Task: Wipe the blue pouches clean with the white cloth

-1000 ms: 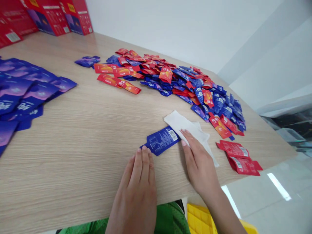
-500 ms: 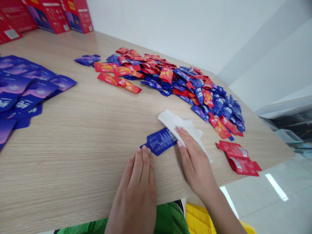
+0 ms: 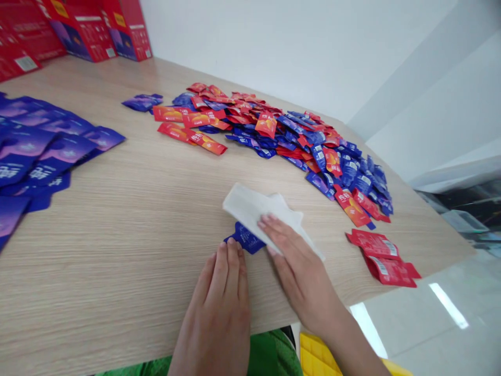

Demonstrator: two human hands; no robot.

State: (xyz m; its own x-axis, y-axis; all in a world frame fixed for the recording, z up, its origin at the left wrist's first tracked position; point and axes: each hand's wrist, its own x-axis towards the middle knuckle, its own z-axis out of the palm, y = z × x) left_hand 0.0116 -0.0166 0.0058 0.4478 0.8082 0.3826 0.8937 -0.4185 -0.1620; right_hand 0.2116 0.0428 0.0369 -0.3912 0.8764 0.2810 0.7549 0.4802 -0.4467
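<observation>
A blue sachet [image 3: 246,238] lies on the wooden table [image 3: 129,219] near the front edge. My left hand [image 3: 219,308] rests flat on the table, its fingertips touching the sachet's narrow end. My right hand [image 3: 297,271] presses a white cloth [image 3: 256,208] flat over most of the sachet, fingers stretched out on the cloth. Only the left part of the sachet shows from under the cloth.
A long heap of red and blue sachets [image 3: 297,141] lies behind the cloth. Blue sachets [image 3: 39,151] are spread at the left. A few red sachets [image 3: 385,258] sit by the right edge. Red boxes [image 3: 78,28] stand at the back left. A yellow bin [image 3: 324,357] is below the table.
My right hand has slid the white cloth leftward over the blue sachet, covering its barcode end. My left hand has stayed in place.
</observation>
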